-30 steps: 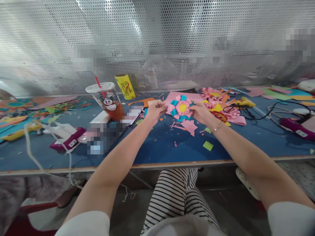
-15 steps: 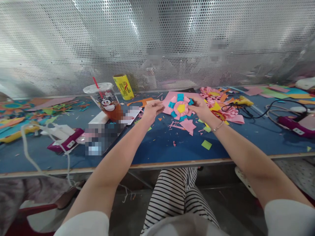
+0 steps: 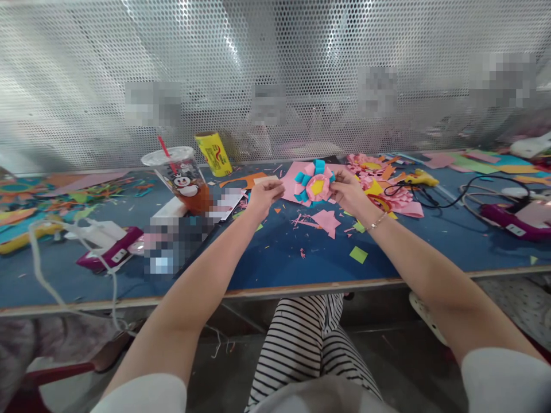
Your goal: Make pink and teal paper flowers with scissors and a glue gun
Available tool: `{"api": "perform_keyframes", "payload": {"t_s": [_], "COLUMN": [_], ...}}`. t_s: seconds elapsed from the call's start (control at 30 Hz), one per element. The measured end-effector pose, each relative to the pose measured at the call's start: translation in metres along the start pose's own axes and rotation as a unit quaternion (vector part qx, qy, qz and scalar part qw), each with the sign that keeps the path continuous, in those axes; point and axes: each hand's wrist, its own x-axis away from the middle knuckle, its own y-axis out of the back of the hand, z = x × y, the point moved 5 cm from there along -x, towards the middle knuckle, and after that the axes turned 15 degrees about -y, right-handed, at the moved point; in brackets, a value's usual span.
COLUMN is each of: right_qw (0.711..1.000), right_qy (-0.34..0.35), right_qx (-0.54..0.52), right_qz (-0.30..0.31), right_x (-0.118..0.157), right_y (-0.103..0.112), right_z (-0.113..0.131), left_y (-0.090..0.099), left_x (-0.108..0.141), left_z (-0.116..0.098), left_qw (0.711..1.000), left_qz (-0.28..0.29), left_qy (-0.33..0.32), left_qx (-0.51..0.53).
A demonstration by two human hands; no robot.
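A paper flower [image 3: 317, 187] with a yellow centre, a pink ruffle and blue and pink loop petals is held up over the table. My right hand [image 3: 348, 194] pinches its right edge between thumb and fingers. Left of the flower, apart from it, my left hand [image 3: 267, 196] has thumb and fingertips pressed together; whatever is in them is too small to make out. Behind the flower lies a pink sheet [image 3: 291, 172]. Below it rest a cut pink paper scrap [image 3: 328, 221] and a green paper square [image 3: 359, 254].
To the left stand a plastic drink cup [image 3: 189, 186] with a red straw and a yellow can [image 3: 214, 154]. Purple power strips [image 3: 112, 252] with cords lie on both sides. A yellow glue gun [image 3: 420, 178] sits right, beside pink paper flowers [image 3: 370, 164]. A perforated metal panel [image 3: 301, 69] rises behind.
The flower has turned and tilted in my right hand, so its centre faces more to the right. My left hand stays pinched at nearly the same place. The view has shifted slightly.
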Motion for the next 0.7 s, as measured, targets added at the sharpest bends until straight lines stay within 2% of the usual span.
{"api": "perform_keyframes", "payload": {"t_s": [0.17, 0.33, 0.47, 0.6, 0.7], "right_qw": [0.996, 0.987, 0.981, 0.980, 0.981], "right_qy": [-0.034, -0.049, -0.052, -0.066, -0.096], "right_qx": [-0.076, -0.146, -0.181, -0.180, -0.166], "right_qz": [-0.012, -0.036, -0.054, -0.058, -0.030], "right_x": [-0.002, -0.003, -0.002, 0.003, 0.009], "right_y": [-0.003, -0.009, -0.016, -0.023, -0.030], "right_z": [-0.009, -0.020, -0.028, -0.034, -0.034], "left_y": [-0.001, -0.013, -0.027, -0.039, -0.035], "left_x": [0.002, 0.008, 0.016, 0.024, 0.023], "left_z": [-0.002, -0.001, -0.007, -0.013, -0.015], "left_qw": [1.000, 0.999, 0.993, 0.980, 0.986], "left_qz": [0.000, 0.031, 0.064, 0.126, 0.104], "left_qy": [0.002, 0.014, -0.026, -0.076, -0.084], "left_qx": [-0.001, -0.040, -0.101, -0.131, -0.100]}}
